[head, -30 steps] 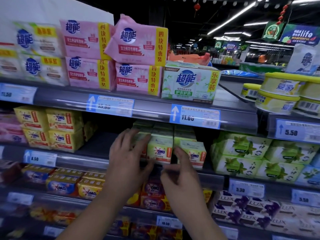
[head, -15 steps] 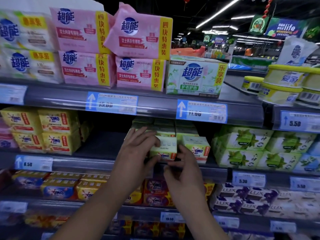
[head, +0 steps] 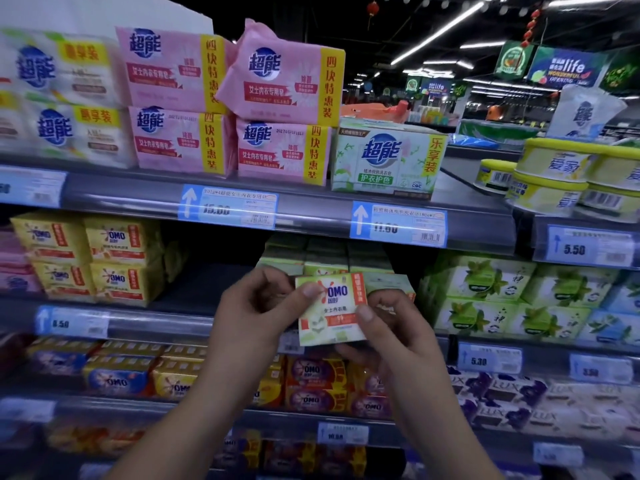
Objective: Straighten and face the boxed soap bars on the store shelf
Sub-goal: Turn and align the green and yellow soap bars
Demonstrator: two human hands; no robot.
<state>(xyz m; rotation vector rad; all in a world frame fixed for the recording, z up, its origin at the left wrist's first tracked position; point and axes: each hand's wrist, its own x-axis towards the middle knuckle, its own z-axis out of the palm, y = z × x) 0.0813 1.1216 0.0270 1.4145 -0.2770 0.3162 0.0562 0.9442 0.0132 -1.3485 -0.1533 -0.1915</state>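
The soap box is held between both hands, in front of the shelf, with its printed face outward and slightly tilted. The left hand pinches its upper left edge, thumb on the face. The right hand grips its lower right corner. Just behind the hands stands a stack of similar boxes.

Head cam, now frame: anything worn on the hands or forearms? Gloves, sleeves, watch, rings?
Nothing worn that shows. Left hand and right hand are bare: no gloves, no rings visible. Forearms are bare to the frame edge, with no sleeves, watch or bands. Thumbnails look short and unpainted.
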